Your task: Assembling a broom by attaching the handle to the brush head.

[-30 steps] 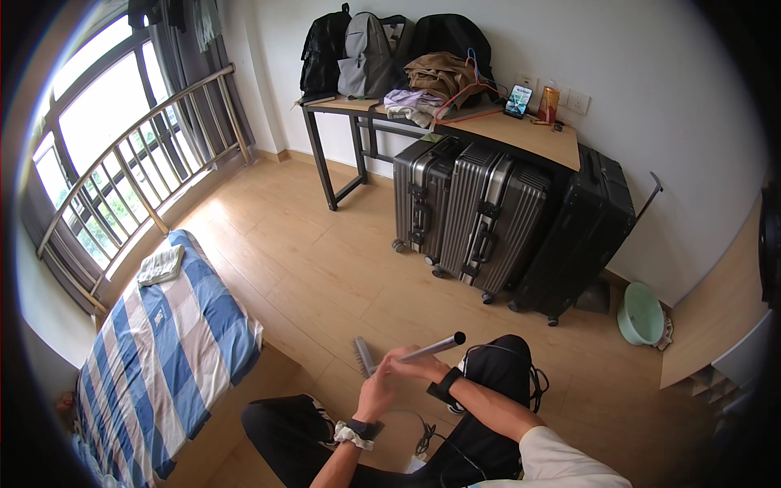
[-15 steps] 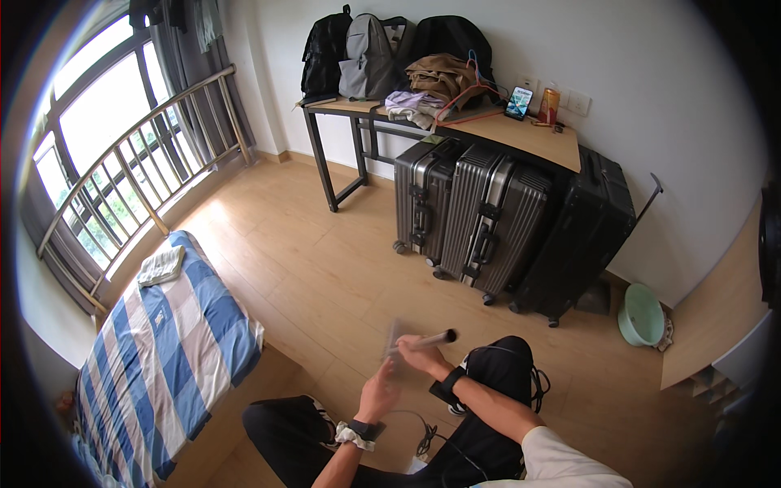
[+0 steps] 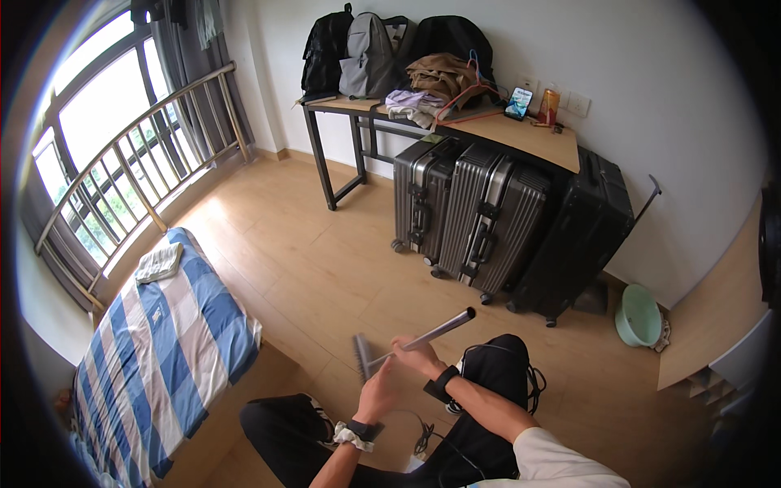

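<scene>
Over the floor between my knees I hold a grey bristled brush (image 3: 361,358) with a shiny metal tube handle (image 3: 446,326). My right hand (image 3: 417,359) is wrapped round the handle partway along, and the black-tipped end sticks out beyond it to the upper right. Close to the brush head, my left hand (image 3: 377,396) is closed on the lower part of the handle; its fingertips are partly hidden and a little blurred. The brush head points left, its bristles facing outward. Dark cables (image 3: 426,439) hang near my legs below the hands.
Ahead, several suitcases (image 3: 504,220) stand under a wooden table (image 3: 521,134) bearing backpacks, folded clothes and a phone. A bed with a blue checked cover (image 3: 175,342) lies at left, by a metal railing (image 3: 130,175). A green basin (image 3: 639,315) sits at right.
The brush has swung so its head lies further left and its handle end further up and right. More of the metal handle shows beyond my right hand.
</scene>
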`<state>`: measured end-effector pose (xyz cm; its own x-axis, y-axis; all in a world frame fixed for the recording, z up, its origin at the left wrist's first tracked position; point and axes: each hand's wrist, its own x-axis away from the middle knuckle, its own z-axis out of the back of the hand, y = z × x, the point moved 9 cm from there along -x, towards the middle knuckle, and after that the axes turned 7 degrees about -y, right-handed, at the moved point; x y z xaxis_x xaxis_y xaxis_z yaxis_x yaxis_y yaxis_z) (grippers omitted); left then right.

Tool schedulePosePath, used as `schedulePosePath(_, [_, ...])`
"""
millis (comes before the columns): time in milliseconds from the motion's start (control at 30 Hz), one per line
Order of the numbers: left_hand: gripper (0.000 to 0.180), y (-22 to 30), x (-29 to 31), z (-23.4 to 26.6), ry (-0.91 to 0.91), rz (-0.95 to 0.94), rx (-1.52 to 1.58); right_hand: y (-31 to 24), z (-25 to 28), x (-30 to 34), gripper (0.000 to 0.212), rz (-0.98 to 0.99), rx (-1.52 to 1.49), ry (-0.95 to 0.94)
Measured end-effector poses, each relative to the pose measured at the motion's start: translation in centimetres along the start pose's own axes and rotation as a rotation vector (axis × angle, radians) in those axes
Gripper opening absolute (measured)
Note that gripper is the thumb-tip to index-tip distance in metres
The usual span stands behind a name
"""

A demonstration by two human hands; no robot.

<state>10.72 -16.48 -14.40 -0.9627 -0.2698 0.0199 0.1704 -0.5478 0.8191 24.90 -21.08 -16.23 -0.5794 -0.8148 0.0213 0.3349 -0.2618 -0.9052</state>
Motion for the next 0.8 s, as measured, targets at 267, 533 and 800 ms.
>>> schedulePosePath(267, [0.069, 0.6, -0.2, -0.4, -0.061, 0.099, 0.020, -1.2, 2.6, 0.7, 0.015, 0.083, 0.281, 0.189])
schedulePosePath(533, [0.079, 1.0, -0.6, 0.2, 0.049, -0.021, 0.033, 0.3, -0.1, 0.1, 0.025, 0.110, 0.018, -0.016])
schedulePosePath(800, [0.077, 0.7, -0.5, -0.1, -0.023, 0.023, 0.038, -1.2, 1.7, 0.7, 0.022, 0.011, 0.214, 0.205])
